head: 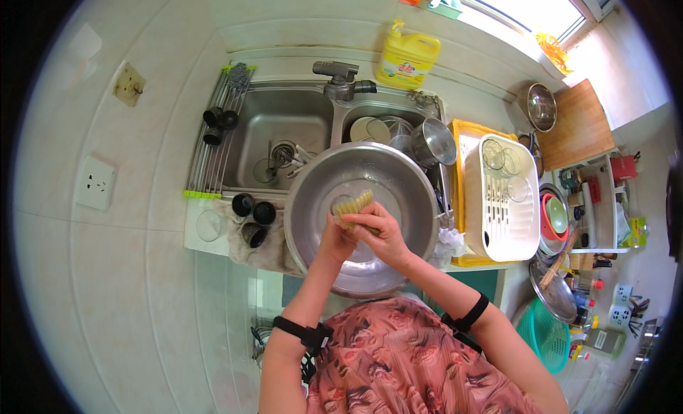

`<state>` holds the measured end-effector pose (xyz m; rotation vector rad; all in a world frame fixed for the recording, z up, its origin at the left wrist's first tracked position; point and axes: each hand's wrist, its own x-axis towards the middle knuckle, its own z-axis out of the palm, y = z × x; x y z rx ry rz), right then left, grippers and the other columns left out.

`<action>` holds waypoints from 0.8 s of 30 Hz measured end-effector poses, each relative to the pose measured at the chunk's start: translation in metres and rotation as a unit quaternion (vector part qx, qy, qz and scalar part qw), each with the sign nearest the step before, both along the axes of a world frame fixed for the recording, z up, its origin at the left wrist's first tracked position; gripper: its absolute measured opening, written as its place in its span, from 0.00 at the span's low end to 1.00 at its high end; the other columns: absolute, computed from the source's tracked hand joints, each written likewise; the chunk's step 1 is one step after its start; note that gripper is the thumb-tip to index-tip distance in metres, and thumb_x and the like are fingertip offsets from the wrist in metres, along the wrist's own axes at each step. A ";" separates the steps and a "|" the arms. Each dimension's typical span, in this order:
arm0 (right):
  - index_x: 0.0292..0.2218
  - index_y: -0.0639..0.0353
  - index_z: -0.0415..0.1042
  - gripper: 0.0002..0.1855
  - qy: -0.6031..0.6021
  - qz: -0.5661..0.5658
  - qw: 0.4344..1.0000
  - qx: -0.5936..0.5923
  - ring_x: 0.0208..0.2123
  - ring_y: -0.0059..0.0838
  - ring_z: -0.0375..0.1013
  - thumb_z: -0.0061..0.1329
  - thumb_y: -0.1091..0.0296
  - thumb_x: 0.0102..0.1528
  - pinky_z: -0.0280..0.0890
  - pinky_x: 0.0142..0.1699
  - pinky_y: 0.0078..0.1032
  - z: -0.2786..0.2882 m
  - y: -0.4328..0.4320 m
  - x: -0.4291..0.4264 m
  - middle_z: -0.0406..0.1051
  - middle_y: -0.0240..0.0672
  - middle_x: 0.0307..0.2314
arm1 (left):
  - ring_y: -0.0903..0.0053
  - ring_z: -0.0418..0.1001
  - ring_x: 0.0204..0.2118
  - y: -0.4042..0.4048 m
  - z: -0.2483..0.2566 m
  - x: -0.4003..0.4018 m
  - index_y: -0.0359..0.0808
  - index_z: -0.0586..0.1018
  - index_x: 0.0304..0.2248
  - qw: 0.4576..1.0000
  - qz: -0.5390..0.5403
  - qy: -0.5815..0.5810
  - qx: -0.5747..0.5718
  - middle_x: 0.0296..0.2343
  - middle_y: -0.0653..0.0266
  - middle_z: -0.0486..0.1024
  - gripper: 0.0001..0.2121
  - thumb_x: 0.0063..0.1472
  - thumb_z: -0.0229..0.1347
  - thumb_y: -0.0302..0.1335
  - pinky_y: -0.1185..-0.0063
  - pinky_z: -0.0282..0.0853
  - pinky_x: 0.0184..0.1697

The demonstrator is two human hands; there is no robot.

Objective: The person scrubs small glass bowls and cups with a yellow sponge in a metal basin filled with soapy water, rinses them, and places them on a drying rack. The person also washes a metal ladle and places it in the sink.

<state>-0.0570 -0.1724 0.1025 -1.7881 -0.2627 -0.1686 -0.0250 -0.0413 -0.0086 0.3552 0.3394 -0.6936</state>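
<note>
Over a large stainless steel basin (315,200), both hands meet near its middle. My left hand (339,238) grips what looks like a small clear glass (339,201), mostly covered by fingers and sponge. My right hand (385,233) presses a yellowish ribbed scrubbing sponge or cloth (356,202) against that glass. The basin rests across the front of a double steel sink (291,107) and appears wet inside.
Black cups (264,214) and a clear glass (208,225) stand left of the basin; more black cups (213,136) sit on a roll-up drying rack (221,163). A steel pot (433,142) leans at the basin's right. Beyond is a white dish basket (512,222) with glasses.
</note>
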 end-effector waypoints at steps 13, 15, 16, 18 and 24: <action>0.47 0.63 0.72 0.16 0.350 -0.025 0.877 0.327 0.44 0.24 0.68 0.41 0.64 0.63 0.62 0.49 0.22 -0.020 -0.042 0.005 0.69 0.32 0.43 | 0.88 0.60 0.12 -0.003 0.055 -0.002 0.46 0.69 0.25 0.992 -0.095 -0.011 0.077 0.14 0.79 0.65 0.12 0.64 0.49 0.40 0.85 0.57 0.16; 0.50 0.61 0.68 0.18 0.387 -0.032 0.828 0.404 0.44 0.25 0.69 0.39 0.61 0.64 0.64 0.49 0.26 -0.022 -0.044 0.003 0.69 0.34 0.45 | 0.89 0.56 0.10 -0.002 0.073 0.002 0.47 0.65 0.21 0.988 -0.102 0.004 0.115 0.11 0.79 0.60 0.15 0.63 0.50 0.40 0.86 0.52 0.15; 0.52 0.61 0.65 0.20 0.397 -0.017 0.814 0.424 0.46 0.27 0.69 0.38 0.59 0.64 0.64 0.51 0.28 -0.029 -0.047 0.001 0.69 0.34 0.46 | 0.88 0.56 0.10 0.002 0.059 0.004 0.46 0.66 0.21 0.988 -0.112 -0.007 0.102 0.11 0.79 0.61 0.15 0.63 0.51 0.40 0.86 0.52 0.15; 0.53 0.62 0.64 0.21 0.418 -0.003 0.798 0.434 0.47 0.27 0.69 0.38 0.59 0.64 0.64 0.51 0.28 -0.040 -0.046 -0.002 0.69 0.34 0.46 | 0.87 0.58 0.11 0.007 0.026 0.006 0.45 0.67 0.22 0.991 -0.098 0.004 0.086 0.12 0.77 0.63 0.14 0.63 0.51 0.39 0.85 0.55 0.15; 0.52 0.65 0.64 0.23 0.471 0.026 0.784 0.403 0.43 0.30 0.72 0.49 0.66 0.58 0.66 0.49 0.28 -0.060 -0.046 -0.004 0.70 0.37 0.44 | 0.75 0.73 0.27 0.004 -0.009 -0.001 0.39 0.75 0.34 0.988 -0.038 0.017 0.149 0.25 0.66 0.73 0.13 0.62 0.52 0.41 0.74 0.70 0.30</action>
